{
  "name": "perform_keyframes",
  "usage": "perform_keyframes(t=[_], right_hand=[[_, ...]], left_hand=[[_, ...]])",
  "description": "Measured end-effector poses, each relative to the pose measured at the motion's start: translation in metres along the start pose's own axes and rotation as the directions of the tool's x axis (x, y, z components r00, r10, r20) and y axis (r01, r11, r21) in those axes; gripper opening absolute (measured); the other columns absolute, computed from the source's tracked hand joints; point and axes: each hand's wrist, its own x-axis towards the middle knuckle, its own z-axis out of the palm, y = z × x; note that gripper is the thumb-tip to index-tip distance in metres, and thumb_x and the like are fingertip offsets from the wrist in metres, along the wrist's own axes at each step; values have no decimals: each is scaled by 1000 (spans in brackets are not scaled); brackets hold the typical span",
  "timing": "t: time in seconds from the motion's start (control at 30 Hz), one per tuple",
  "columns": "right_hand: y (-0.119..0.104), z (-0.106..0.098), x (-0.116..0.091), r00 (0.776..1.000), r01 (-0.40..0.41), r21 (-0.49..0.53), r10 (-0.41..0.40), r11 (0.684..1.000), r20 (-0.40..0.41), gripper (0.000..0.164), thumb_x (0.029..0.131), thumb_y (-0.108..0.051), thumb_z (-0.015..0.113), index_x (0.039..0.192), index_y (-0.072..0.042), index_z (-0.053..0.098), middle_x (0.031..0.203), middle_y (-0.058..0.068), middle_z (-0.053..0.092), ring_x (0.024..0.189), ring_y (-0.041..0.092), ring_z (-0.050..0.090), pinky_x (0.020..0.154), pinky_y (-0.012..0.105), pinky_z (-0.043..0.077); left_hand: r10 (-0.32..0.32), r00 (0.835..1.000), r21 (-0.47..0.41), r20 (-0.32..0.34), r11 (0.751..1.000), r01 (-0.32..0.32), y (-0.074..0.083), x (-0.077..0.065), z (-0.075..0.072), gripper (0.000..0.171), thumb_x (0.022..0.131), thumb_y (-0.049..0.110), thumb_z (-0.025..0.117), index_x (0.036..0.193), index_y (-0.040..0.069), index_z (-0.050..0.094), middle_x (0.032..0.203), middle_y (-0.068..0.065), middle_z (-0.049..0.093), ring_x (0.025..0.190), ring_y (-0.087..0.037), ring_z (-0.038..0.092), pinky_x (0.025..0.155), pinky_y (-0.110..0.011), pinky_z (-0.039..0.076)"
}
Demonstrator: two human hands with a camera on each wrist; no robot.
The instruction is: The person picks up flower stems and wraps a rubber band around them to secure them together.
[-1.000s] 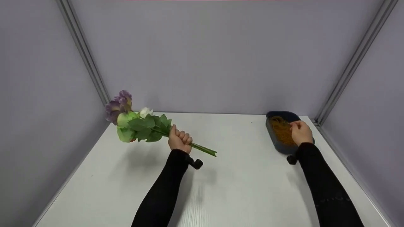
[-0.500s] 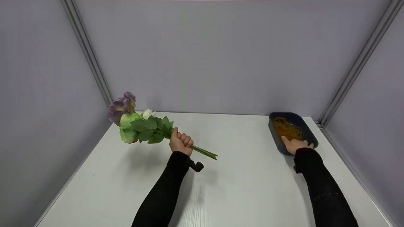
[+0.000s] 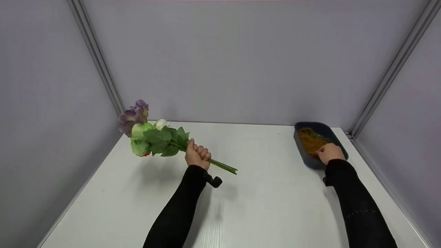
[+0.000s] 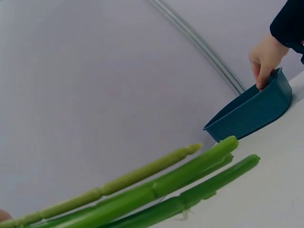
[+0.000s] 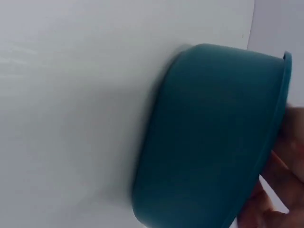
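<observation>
My left hand grips a bouquet of flowers by its green stems, above the left part of the table. Purple, pale green and white blooms point left; the cut stem ends stick out to the right. My right hand reaches over the near rim of a dark teal plastic box at the back right. Thumb and fingertips are drawn together, pinching at the thin yellow-orange rubber bands inside. In the right wrist view the box wall hides part of the fingers.
A white table lies under everything. Grey panels stand behind it and along both sides, joined by metal corner posts. The box stands near the table's right and back edges.
My right hand first drew back with pinched fingers, spread over the rubber bands, then came together again at them. The left hand keeps its grip on the bouquet, nearly still.
</observation>
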Motion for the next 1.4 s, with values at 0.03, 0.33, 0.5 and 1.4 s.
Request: perform_keyframes(t=[0.03, 0.33, 0.5, 1.4], right_hand=[[1, -1, 0, 999, 11, 19, -10, 1000, -43, 28, 96, -17, 51, 109, 4, 64, 110, 28, 61, 94, 42, 57, 71, 47, 48], [-5, -11, -1, 955, 7, 126, 30, 992, -295, 24, 97, -8, 50, 115, 3, 59, 105, 27, 61, 92, 41, 57, 76, 49, 45], [-7, -19, -2, 935, 1, 124, 43, 992, -353, 21, 96, -14, 53, 107, 1, 64, 101, 25, 64, 88, 40, 58, 75, 49, 45], [-96, 18, -55, 960, -99, 987, -248, 128, 129, 19, 96, -14, 52, 81, -9, 61, 84, 5, 70, 77, 17, 63, 77, 30, 51]], left_hand=[[-1, 1000, 0, -3, 1000, 1, 0, 0, 0, 55, 101, 30, 41, 51, 18, 21, 42, 7, 22, 38, -6, 15, 43, -24, 10], [-4, 1000, 17, -23, 1000, 5, 0, -3, 3, 55, 100, 30, 43, 50, 18, 23, 41, 7, 22, 36, -6, 17, 44, -24, 11], [0, 999, 24, -35, 1000, 1, 0, -3, 2, 55, 100, 30, 43, 50, 18, 23, 40, 7, 23, 36, -6, 17, 41, -23, 12], [-46, 999, 25, 18, 999, 45, -7, -3, 3, 55, 101, 30, 40, 50, 19, 23, 39, 7, 22, 38, -7, 14, 47, -25, 8]])
